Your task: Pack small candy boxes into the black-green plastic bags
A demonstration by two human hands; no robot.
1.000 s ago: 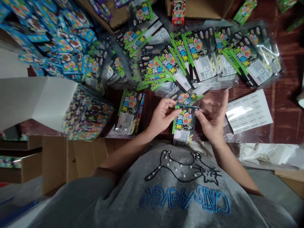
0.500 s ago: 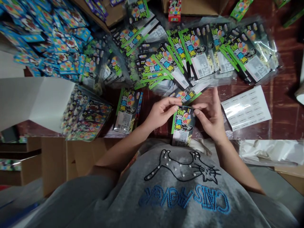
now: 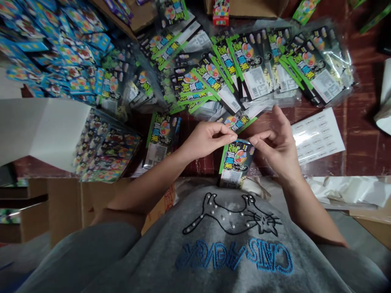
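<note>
A black candy packet [image 3: 236, 162] with a green side strip and a white label stands at the table's front edge, close to my shirt. My left hand [image 3: 208, 140] pinches the left part of its top edge between thumb and forefinger. At the top right corner, my right hand [image 3: 276, 148] pinches with thumb and forefinger, its other fingers raised. A thin bluish line shows along the top edge between the two hands. Just beyond my fingertips lies a similar packet [image 3: 233, 122]. Left of my left forearm is a small stack of these packets [image 3: 161, 132].
Behind my hands lie many overlapping black-and-green packets [image 3: 250, 61] in clear plastic. A white sticker sheet [image 3: 319, 136] is on the right. Blue packets [image 3: 73, 53] are heaped at the far left, behind a white box [image 3: 45, 130] beside colourful printed packets [image 3: 106, 142]. Cardboard boxes [image 3: 149, 18] stand at the back.
My left fingertips have slid right along the packet's top edge. My right hand has tilted and its raised fingers have shifted. A bluish line now shows at the packet's top. The view has shifted slightly.
</note>
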